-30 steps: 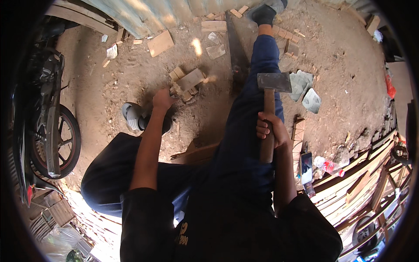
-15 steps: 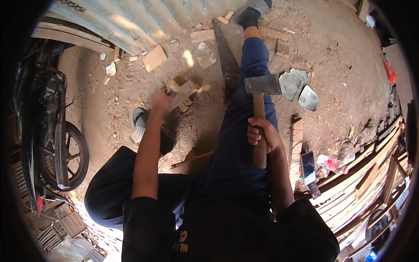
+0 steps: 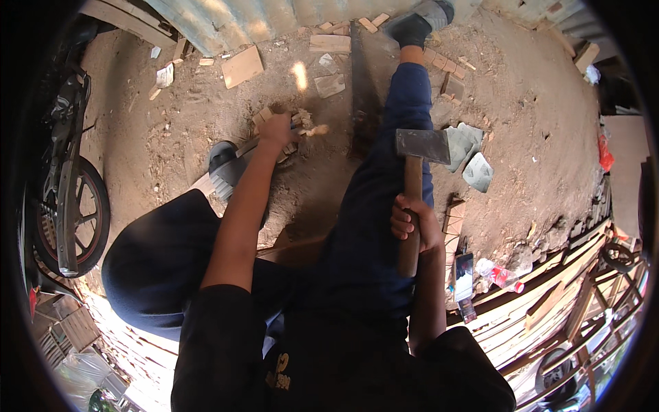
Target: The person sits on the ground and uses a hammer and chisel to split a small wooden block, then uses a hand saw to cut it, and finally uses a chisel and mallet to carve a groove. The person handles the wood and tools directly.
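My right hand (image 3: pixel 417 223) is wrapped round the wooden handle of a hammer (image 3: pixel 422 145). The hammer's grey block-shaped head points away from me, above my outstretched right leg. Farther left, my left hand (image 3: pixel 276 130) reaches down to a small heap of wood pieces (image 3: pixel 262 115) on the dirt, beside my left sandal (image 3: pixel 225 172). Its fingers look curled, with a small dark bluish bit showing at their right side; what they hold is mostly hidden. A pale splintered chunk (image 3: pixel 302 120) lies just right of that hand.
A long dark board (image 3: pixel 362 89) lies between my legs. Flat wood pieces (image 3: pixel 242 66) are scattered near the corrugated metal sheet (image 3: pixel 254 20). A motorbike (image 3: pixel 72 178) stands at the left. To the right are grey sheet scraps (image 3: pixel 477 172), a phone (image 3: pixel 464 275), a plastic bottle (image 3: pixel 500 275) and stacked planks (image 3: pixel 549 295).
My left hand has shifted right and slightly away over the wood heap, covering the flat block seen there before. The hammer stays in my right hand, a little lower. The whole view has shifted.
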A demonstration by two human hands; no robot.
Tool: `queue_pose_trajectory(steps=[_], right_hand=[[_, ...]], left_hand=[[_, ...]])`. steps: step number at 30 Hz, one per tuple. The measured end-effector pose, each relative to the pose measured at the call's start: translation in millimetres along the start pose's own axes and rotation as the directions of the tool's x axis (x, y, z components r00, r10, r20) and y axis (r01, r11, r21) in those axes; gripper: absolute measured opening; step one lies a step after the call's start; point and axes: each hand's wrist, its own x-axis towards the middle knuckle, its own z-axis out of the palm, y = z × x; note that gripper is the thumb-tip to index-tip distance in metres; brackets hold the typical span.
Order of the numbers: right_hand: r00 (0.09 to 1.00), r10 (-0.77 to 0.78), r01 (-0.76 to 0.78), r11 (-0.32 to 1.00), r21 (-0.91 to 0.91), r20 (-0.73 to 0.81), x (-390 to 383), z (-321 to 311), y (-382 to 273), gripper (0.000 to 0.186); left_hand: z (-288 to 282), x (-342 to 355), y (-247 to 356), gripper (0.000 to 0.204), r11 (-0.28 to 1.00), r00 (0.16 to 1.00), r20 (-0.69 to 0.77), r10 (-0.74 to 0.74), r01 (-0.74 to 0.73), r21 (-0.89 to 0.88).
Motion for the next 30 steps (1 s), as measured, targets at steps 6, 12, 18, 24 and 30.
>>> queue_pose_trajectory(steps=[6,12,18,24,30], right_hand=[[0.999,0.028,-0.027,0.999,0.019,-0.033,1.7,-3.5,-1.6,0.018],[1.0,0.015,-0.014,1.0,0.024,-0.021,4.3,-5.6,-0.3,0.015],[0.999,0.002,0.0,1.0,0.023,-0.048,2.0,-4.7,0.0,0.015],[0.999,0.026,-0.025,1.0,0.013,-0.036,3.5,-2.4,-1.0,0.018],[0.998,0.065,-0.065,0.997,0.031,0.011,8.2,-9.7,-1.4,0.016]], left_hand=[[-13.6,-2.3,8.3,0.053,0.998,1.0,0.001,-0.029,0.029,0.054],[-16.2,3.0,4.0,0.048,0.995,0.995,0.012,-0.097,0.097,0.029],[-2.8,7.9,-11.0,0.054,0.999,0.996,-0.086,-0.032,0.031,-0.007],[-11.0,13.8,-38.7,0.056,0.927,0.963,-0.267,-0.023,-0.08,-0.367],[-53.3,48.7,-34.0,0.039,0.732,0.916,-0.369,-0.157,-0.143,-0.666]])
